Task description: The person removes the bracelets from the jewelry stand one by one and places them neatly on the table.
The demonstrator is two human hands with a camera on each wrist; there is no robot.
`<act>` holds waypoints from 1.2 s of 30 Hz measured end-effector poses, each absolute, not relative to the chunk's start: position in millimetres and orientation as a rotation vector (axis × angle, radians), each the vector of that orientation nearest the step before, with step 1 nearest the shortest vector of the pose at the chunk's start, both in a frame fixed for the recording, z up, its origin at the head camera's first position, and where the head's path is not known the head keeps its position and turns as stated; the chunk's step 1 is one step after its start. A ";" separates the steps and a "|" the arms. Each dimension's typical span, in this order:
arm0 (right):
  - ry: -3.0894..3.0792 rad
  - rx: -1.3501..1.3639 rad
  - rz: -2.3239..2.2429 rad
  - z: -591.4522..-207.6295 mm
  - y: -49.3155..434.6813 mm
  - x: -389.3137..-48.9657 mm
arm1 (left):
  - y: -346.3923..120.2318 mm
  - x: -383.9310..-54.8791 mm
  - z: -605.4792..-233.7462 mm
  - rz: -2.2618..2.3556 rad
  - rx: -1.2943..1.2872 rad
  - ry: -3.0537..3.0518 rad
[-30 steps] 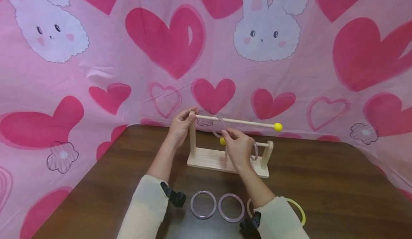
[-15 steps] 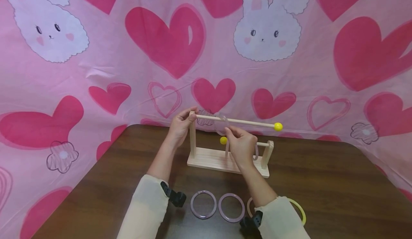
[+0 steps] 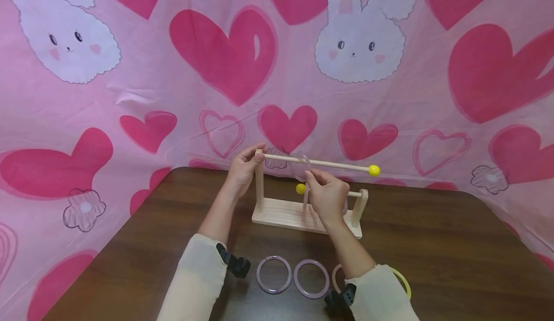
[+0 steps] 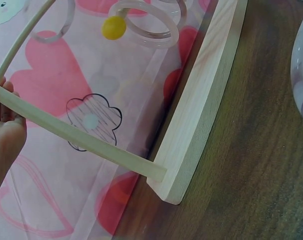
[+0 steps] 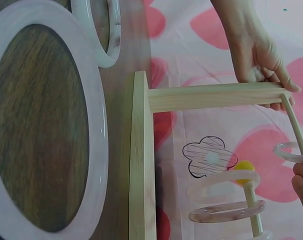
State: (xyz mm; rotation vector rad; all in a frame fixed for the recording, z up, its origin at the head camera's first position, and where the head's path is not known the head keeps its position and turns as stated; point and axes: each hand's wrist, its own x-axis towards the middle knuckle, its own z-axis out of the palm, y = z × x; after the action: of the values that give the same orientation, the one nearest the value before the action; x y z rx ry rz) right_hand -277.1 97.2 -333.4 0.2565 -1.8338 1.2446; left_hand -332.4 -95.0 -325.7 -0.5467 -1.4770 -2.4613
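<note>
My left hand (image 3: 242, 169) grips the top of the tall post on a wooden bangle stand (image 3: 281, 215), thumb on the near side. From that post the upper rod (image 3: 337, 165) runs right to a yellow ball (image 3: 374, 170). A translucent pale purple bangle (image 5: 291, 159) hangs around this rod, its lower edge pinched between thumb and fingers of my right hand (image 3: 329, 193). Below, the shorter rod ends in another yellow ball (image 3: 300, 189) and carries several bangles, among them a marbled one (image 5: 211, 218). My right hand hides most of that rod in the head view.
On the dark wooden table, in front of the stand, lie a grey-purple bangle (image 3: 258, 275), a purple one (image 3: 296, 279), and a peach one (image 3: 334, 277) and a yellow one (image 3: 404, 282), both partly under my right sleeve. A pink heart-print cloth hangs behind.
My right hand has moved slightly right, sliding the pale bangle along the upper rod toward its yellow ball. My left hand stays on the post.
</note>
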 end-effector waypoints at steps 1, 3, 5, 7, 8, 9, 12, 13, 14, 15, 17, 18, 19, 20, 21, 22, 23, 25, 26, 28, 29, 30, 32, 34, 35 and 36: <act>-1.839 0.247 1.251 -333.2 97.7 -276.7 | -94.9 -332.6 -325.8 -2.461 -0.545 -1.478; -1.848 0.231 1.258 -332.9 98.8 -275.8 | -94.7 -332.8 -325.8 -2.460 -0.544 -1.481; -1.847 0.227 1.266 -332.3 99.9 -275.3 | -94.5 -332.8 -325.5 -2.460 -0.540 -1.484; -1.841 0.232 1.265 -331.8 100.9 -275.3 | -94.6 -333.0 -325.5 -2.464 -0.541 -1.484; -1.836 0.239 1.264 -331.7 101.4 -275.3 | -94.8 -333.0 -325.5 -2.466 -0.543 -1.484; -1.832 0.246 1.268 -331.4 101.7 -275.2 | -94.9 -333.0 -325.4 -2.467 -0.543 -1.486; -1.823 0.254 1.268 -331.4 103.0 -275.2 | -94.8 -333.3 -325.5 -2.467 -0.552 -1.486; -1.819 0.257 1.272 -331.3 103.3 -274.8 | -94.6 -333.3 -325.3 -2.464 -0.552 -1.488; -1.817 0.256 1.274 -331.3 103.7 -274.5 | -94.5 -333.5 -325.3 -2.463 -0.552 -1.489; -1.813 0.254 1.277 -331.5 104.1 -274.4 | -94.3 -333.6 -325.3 -2.461 -0.550 -1.489; -1.807 0.254 1.284 -331.2 104.9 -273.5 | -94.0 -333.7 -325.4 -2.460 -0.546 -1.487; -1.805 0.253 1.283 -331.3 105.3 -273.5 | -93.9 -333.7 -325.4 -2.459 -0.544 -1.487; -1.805 0.250 1.279 -331.5 105.8 -273.4 | -93.9 -333.5 -325.5 -2.457 -0.545 -1.487; -1.807 0.244 1.271 -331.8 106.3 -273.3 | -93.9 -333.7 -325.6 -2.456 -0.546 -1.486; -1.807 0.240 1.265 -331.9 106.9 -273.2 | -93.8 -333.4 -325.5 -2.456 -0.547 -1.485; -1.808 0.237 1.257 -332.0 107.5 -273.3 | -93.9 -333.6 -325.6 -2.454 -0.550 -1.485; -1.809 0.234 1.253 -332.4 108.1 -273.4 | -93.9 -333.6 -325.6 -2.454 -0.552 -1.484; -1.808 0.232 1.254 -332.9 109.2 -273.2 | -94.1 -333.7 -325.6 -2.454 -0.560 -1.484; -1.807 0.232 1.254 -333.2 109.8 -273.2 | -94.0 -333.7 -325.5 -2.455 -0.558 -1.485; -1.800 0.241 1.264 -333.7 110.7 -273.0 | -94.1 -333.5 -325.5 -2.456 -0.560 -1.485; -1.797 0.243 1.270 -333.8 111.1 -272.6 | -94.2 -333.3 -325.4 -2.456 -0.559 -1.484; -1.795 0.243 1.272 -334.0 111.7 -272.3 | -94.2 -333.2 -325.4 -2.455 -0.559 -1.485; -1.793 0.242 1.264 -334.4 112.8 -271.8 | -94.2 -333.2 -325.4 -2.452 -0.557 -1.487; -1.795 0.233 1.248 -334.9 114.0 -271.4 | -94.2 -333.2 -325.5 -2.448 -0.559 -1.493; -1.797 0.227 1.236 -335.3 114.7 -271.2 | -94.3 -333.1 -325.5 -2.445 -0.559 -1.496; -1.798 0.223 1.228 -335.6 115.5 -271.2 | -94.4 -333.1 -325.5 -2.442 -0.558 -1.502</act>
State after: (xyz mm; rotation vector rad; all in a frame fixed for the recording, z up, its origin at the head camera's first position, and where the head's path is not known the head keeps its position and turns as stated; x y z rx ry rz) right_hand -271.2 115.5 -335.6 0.2232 -1.7981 1.2280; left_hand -333.1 -94.4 -325.5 -0.5582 -1.5018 -2.4418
